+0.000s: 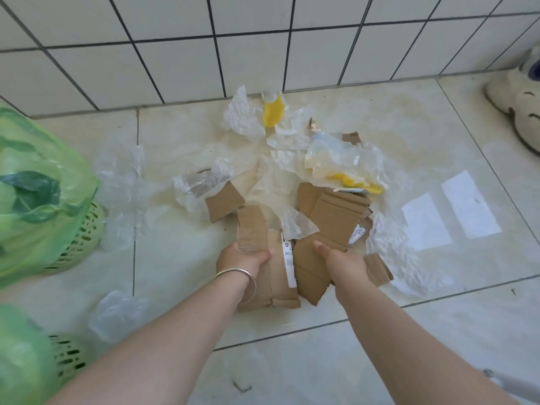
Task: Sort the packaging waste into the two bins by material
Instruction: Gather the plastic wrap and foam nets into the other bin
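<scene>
Gripping cardboard on both sides, the hands sit at the near edge of the waste pile on the floor [321,361]. The left hand [242,257] curls round a taped cardboard strip [252,226] whose long axis runs straight away from it; the right hand [340,258] holds the near edge of a flattened cardboard sheet [330,217], also running away from it. Crumpled clear plastic film [344,159] lies beyond both hands, toward the wall. Both green-bagged bins [35,194] stand well to the left of the left hand, so that hand is nearer and any drop should mean a swing leftward.
</scene>
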The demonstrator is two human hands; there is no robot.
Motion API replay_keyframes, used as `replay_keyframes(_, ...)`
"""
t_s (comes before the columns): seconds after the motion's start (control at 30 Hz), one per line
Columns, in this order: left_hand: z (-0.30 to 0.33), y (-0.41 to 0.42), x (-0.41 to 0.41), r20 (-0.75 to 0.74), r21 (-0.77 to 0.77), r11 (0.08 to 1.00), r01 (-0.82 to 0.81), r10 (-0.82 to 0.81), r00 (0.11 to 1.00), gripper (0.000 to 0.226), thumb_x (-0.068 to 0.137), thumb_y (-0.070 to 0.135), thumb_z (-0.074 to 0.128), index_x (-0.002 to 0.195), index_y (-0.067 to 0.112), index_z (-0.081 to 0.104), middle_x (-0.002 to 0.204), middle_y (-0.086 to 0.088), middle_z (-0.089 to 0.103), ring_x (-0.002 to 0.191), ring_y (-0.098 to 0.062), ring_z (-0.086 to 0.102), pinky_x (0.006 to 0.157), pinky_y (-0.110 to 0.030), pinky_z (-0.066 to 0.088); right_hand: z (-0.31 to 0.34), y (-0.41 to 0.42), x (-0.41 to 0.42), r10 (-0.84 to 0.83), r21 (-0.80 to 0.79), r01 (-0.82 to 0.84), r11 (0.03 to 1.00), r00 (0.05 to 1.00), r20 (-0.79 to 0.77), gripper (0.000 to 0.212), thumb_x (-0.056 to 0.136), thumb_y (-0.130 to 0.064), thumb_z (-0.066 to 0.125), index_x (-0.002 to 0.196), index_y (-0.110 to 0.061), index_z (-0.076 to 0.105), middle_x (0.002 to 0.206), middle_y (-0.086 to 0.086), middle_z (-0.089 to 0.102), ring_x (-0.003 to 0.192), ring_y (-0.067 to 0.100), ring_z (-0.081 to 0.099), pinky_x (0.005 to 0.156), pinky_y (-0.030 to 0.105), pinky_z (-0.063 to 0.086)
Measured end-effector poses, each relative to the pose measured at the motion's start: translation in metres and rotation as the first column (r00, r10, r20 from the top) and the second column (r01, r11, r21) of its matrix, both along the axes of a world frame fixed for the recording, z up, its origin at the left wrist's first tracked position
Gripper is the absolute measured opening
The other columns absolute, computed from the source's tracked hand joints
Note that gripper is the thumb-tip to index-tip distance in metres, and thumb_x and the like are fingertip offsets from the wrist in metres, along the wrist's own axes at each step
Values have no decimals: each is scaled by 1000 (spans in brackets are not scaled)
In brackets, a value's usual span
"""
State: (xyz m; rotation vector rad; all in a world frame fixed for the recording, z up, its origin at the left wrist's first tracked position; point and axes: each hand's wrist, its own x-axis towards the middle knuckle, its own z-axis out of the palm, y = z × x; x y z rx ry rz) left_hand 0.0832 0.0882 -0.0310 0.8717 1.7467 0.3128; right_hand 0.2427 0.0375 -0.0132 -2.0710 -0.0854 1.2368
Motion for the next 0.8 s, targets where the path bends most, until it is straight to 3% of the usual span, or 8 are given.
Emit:
replay_keyframes(0.1, 6, -1, -5, 27, 19, 998, -55, 54, 998, 32, 63, 30, 81, 83, 19, 58, 87, -1, 67, 75, -19, 62, 70, -27, 46, 5, -9, 4, -41, 0, 41, 999, 998, 43, 26, 78, -32, 70, 87, -17, 52, 84, 0, 59, 84, 27, 57, 81, 40, 50)
replay_keyframes(0.23, 13, 0, -21, 21, 78, 994, -82, 80, 997, 30, 64, 27, 80, 85, 18, 61, 85, 0, 68, 77, -21, 66, 75, -30, 51, 15, -27, 24, -120, 53, 115, 992, 985, 124, 23, 81, -29, 68, 95, -18, 54, 92, 2, 60, 86, 25, 56, 80, 36, 46)
replay_keyframes(0.37, 23, -5, -38, 167, 83, 993, -82, 68, 984, 23, 64, 24, 81, 81, 22, 66, 80, 6, 73, 73, -13, 69, 69, -28, 53, 25, -43, 43, -262, 119, 256, 959, 964, 44, 25, 80, -25, 70, 100, -17, 58, 92, -1, 63, 86, 21, 59, 81, 35, 46)
replay_keyframes(0.5, 33, -5, -63, 332, 9, 1000, 11, -13, 943, 34, 59, 28, 82, 88, 19, 68, 82, 2, 76, 74, -14, 72, 66, -29, 54, 25, -51, 40, -205, 140, 202, 969, 979, 9, 21, 80, -25, 70, 97, -19, 59, 98, -1, 65, 92, 22, 60, 83, 37, 46)
replay_keyframes(0.57, 35, 5, -72, 387, -12, 1000, -8, 12, 922, 29, 63, 28, 78, 88, 18, 68, 82, 2, 76, 73, -12, 72, 63, -27, 54, 23, -50, 34, -177, 155, 175, 972, 984, 1, 19, 81, -25, 69, 96, -20, 59, 96, -2, 65, 91, 21, 60, 82, 36, 44)
replay_keyframes(0.67, 31, 33, -75, 344, 15, 996, -83, 73, 936, 12, 79, 20, 69, 90, 18, 66, 88, 2, 72, 77, -11, 69, 69, -26, 50, 20, -43, 23, -143, 168, 146, 975, 989, -27, 9, 81, -24, 69, 83, -23, 60, 89, -7, 64, 85, 17, 60, 81, 36, 43)
replay_keyframes(0.8, 15, 72, -66, 117, 42, 999, -9, 4, 993, 22, 81, 33, 67, 95, 17, 65, 101, -6, 68, 92, -25, 64, 84, -32, 48, 17, -34, 12, -97, 189, 100, 977, 995, -25, 15, 81, -24, 69, 73, -26, 57, 83, -9, 62, 79, 12, 58, 77, 37, 44)
